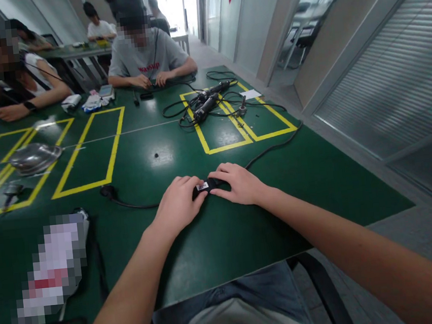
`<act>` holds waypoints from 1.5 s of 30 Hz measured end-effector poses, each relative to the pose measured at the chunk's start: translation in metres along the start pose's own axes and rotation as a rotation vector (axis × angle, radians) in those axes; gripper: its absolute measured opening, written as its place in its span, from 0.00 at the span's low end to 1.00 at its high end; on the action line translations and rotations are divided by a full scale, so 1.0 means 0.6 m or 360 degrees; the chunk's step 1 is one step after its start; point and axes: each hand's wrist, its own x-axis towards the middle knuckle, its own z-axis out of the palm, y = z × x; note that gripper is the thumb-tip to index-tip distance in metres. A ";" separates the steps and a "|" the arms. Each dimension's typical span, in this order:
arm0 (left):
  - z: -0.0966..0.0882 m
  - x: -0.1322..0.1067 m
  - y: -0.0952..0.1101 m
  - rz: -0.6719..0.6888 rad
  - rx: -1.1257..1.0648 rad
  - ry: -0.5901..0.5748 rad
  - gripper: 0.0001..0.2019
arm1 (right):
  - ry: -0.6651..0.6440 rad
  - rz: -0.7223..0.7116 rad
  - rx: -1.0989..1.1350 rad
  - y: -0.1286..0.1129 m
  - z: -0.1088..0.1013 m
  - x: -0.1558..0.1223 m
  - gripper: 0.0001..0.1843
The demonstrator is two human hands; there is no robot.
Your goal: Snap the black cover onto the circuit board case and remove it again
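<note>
The labelled black piece (206, 185) was on the table (340, 185), just on the near side of the yellow tape frame (230, 147), caught between the two hands. The left hand (176, 204) had thumb and fingers closed on its labelled end; the right hand (239, 186) pinched the other end the same way, its fingers curved with only a narrow gap to the thumb.

As far as could be judged, the handling was midway: both ends were gripped and nothing had been let go. Whether the piece was one solid body or two halves meeting, and whether any joint was fully seated, could not be told, so how much was left stayed uncertain. The black plug (108, 192) lay loose, left of the frame and nearer the wearer, its cord (138, 206) running to the left hand.

The piece's long axis ran left to right, roughly along the frame's near edge. Its labelled end pointed left; the other pointed right, towards the black cable (268, 150) that curved past the frame's near right side. Black tools (206, 108) lay across the frame's farther part.
</note>
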 end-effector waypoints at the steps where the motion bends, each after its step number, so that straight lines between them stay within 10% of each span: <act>1: -0.003 0.003 0.003 -0.0006 0.0029 -0.0018 0.05 | 0.0004 0.0011 -0.0014 -0.001 0.000 -0.001 0.20; 14: -0.054 0.060 0.012 -0.0158 0.0226 -0.0284 0.07 | 0.0049 0.0162 -0.0092 -0.010 0.017 0.008 0.21; 27: 0.036 0.023 -0.060 0.0119 -0.0134 0.0281 0.12 | 0.0042 0.0475 0.0027 -0.018 0.014 0.036 0.18; 40: 0.027 0.038 -0.068 -0.0453 -0.0149 0.0413 0.11 | 0.0154 0.0531 0.0406 -0.014 0.012 0.034 0.10; 45: 0.003 0.023 -0.053 -0.0244 0.0107 0.0429 0.06 | 0.0153 0.0452 0.0441 -0.014 0.007 0.030 0.06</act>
